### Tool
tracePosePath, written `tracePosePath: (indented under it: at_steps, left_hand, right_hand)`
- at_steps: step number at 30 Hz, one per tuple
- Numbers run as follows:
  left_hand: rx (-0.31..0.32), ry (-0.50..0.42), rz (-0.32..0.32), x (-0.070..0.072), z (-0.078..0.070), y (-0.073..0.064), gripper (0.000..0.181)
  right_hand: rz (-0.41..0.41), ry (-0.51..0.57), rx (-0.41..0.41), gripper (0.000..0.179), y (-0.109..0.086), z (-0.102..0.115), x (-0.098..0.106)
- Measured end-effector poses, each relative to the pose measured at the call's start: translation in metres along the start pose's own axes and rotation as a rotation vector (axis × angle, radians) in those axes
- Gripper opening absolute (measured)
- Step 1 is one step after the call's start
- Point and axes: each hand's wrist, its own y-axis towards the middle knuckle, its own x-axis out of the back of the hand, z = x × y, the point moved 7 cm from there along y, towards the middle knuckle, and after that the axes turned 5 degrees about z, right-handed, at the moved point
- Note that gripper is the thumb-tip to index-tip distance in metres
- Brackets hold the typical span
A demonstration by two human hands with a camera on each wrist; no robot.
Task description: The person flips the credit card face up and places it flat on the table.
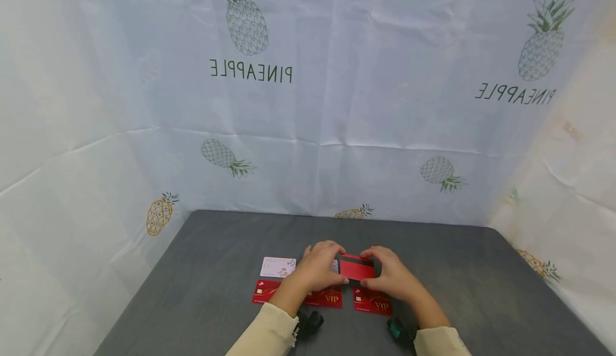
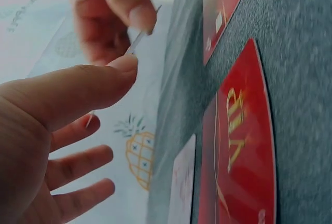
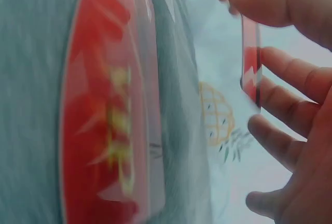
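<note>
A red card with a dark stripe along its top [image 1: 357, 269] is held up between both hands, its striped side facing the head camera. My left hand [image 1: 318, 266] pinches its left end between thumb and forefinger, the other fingers spread. At the right end, my right hand [image 1: 392, 275] grips the card by its edges with thumb and fingers. Below lie red VIP cards: one at left [image 1: 264, 291], one in the middle [image 1: 331, 298] partly under the left forearm, one at right [image 1: 372, 301]. A pale pink card [image 1: 278, 267] lies behind the left one.
Another pale card [image 1: 335, 265] shows only a sliver behind the left hand. The cards lie on a dark grey table [image 1: 216, 313]. White pineapple-print cloth [image 1: 327, 105] hangs around its back and sides. Dark wrist devices [image 1: 309, 324] sit under both wrists.
</note>
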Motion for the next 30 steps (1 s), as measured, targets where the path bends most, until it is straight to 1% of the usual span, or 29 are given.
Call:
tracePosePath:
  at_steps: [4, 6, 7, 10, 13, 15, 17, 23, 25, 30]
  left_hand:
    - [-0.025, 0.050, -0.030, 0.002, -0.008, -0.001, 0.053]
    - [-0.026, 0.065, -0.038, 0.002, -0.010, -0.001, 0.053]
    - [-0.028, 0.068, -0.042, 0.002, -0.010, -0.001, 0.054]
    - [-0.028, 0.071, -0.044, 0.002, -0.010, -0.001, 0.055]
    - [-0.019, 0.057, -0.037, 0.003, -0.008, -0.001, 0.061]
    - [-0.011, 0.042, -0.031, 0.004, -0.007, 0.000, 0.066]
    - [-0.001, 0.028, -0.025, 0.005, -0.005, 0.000, 0.071]
    - [0.000, 0.016, -0.010, 0.006, -0.004, 0.001, 0.077]
    - [-0.008, 0.013, -0.010, 0.005, -0.004, 0.001, 0.079]
    - [-0.022, -0.002, -0.017, 0.001, -0.004, 0.001, 0.082]
  right_hand:
    - [-0.056, -0.150, 0.131, 0.052, -0.001, 0.022, -0.002]
    - [-0.092, -0.214, 0.172, 0.053, -0.001, 0.032, -0.002]
    - [-0.110, -0.241, 0.180, 0.053, -0.002, 0.036, -0.003]
    - [-0.147, -0.296, 0.160, 0.054, -0.004, 0.042, -0.003]
    - [-0.162, -0.302, 0.119, 0.054, -0.005, 0.042, -0.002]
    - [-0.170, -0.265, 0.101, 0.056, -0.005, 0.040, -0.001]
    - [-0.173, -0.213, 0.100, 0.056, -0.005, 0.038, 0.001]
    - [-0.147, 0.005, 0.154, 0.058, -0.005, 0.037, 0.005]
    - [-0.123, 0.084, 0.163, 0.060, -0.004, 0.038, 0.004]
    - [-0.043, 0.272, 0.144, 0.060, -0.004, 0.039, 0.000]
